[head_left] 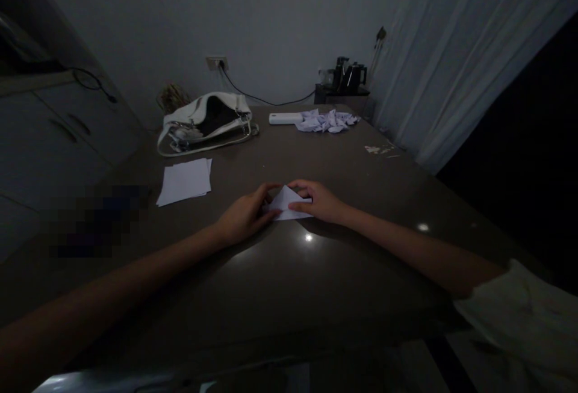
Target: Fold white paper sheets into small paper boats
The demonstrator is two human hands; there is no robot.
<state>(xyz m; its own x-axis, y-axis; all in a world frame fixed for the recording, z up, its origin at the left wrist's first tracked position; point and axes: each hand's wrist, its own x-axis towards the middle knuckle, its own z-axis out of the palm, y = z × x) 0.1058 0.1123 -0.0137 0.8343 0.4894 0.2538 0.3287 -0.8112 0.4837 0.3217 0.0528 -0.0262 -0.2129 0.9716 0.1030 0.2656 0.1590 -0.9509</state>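
Pressing: a folded paper (pixel 286 203) is held flat on the table (pixel 343 272) by both hands.
Landmark: the paper, a white triangular fold lying near the table's middle.
Left hand (pixel 244 217): laid on the paper's left edge; fingers curled narrow, tips pinning the sheet.
Right hand (pixel 318 200): set on the paper's right side; thumb and fingers closed narrow over the edge.
Handling: judged very light, thin and limp; easily creased or torn, likely to slide on the glossy top. Best taken at corners or along a fold, pinched lightly.
Sheets (pixel 185 180): a small white stack left of the paper, well apart.
Bag (pixel 205 121): white, open, beyond the paper to the left.
Crumpled papers (pixel 327 121): a heap beyond the paper, touching a white bar (pixel 285 118).
Kettle (pixel 350 75): far beyond the paper, by the curtain (pixel 451 68).
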